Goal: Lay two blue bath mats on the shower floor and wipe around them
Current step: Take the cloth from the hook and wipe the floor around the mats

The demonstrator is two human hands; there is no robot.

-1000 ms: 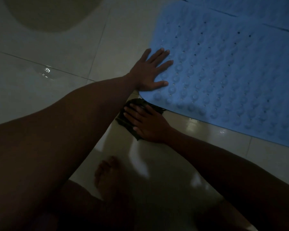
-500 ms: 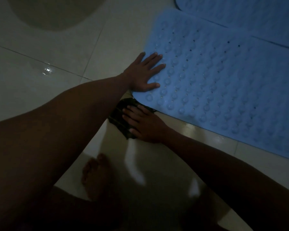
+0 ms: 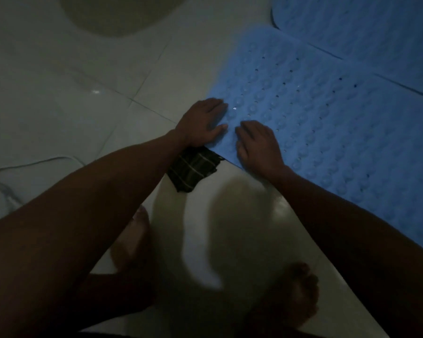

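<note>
Pressed flat on near blue bath mat (image 3: pixel 327 123) corner: left hand (image 3: pixel 200 124) and right hand (image 3: pixel 259 145), fingers relaxed, clamped on nothing. Beside: dark checked cloth (image 3: pixel 193 168) on tiled floor (image 3: pixel 59 106).

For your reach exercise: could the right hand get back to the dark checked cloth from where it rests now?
Probably yes. The right hand rests on the blue mat; the cloth lies beside it on the tile, partly under the left forearm, its near side uncovered.

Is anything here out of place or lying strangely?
Yes. The dark checked cloth lies crumpled on the floor, one edge seemingly tucked under the near blue mat's corner. Neither hand holds it; both rest on the mat.
</note>
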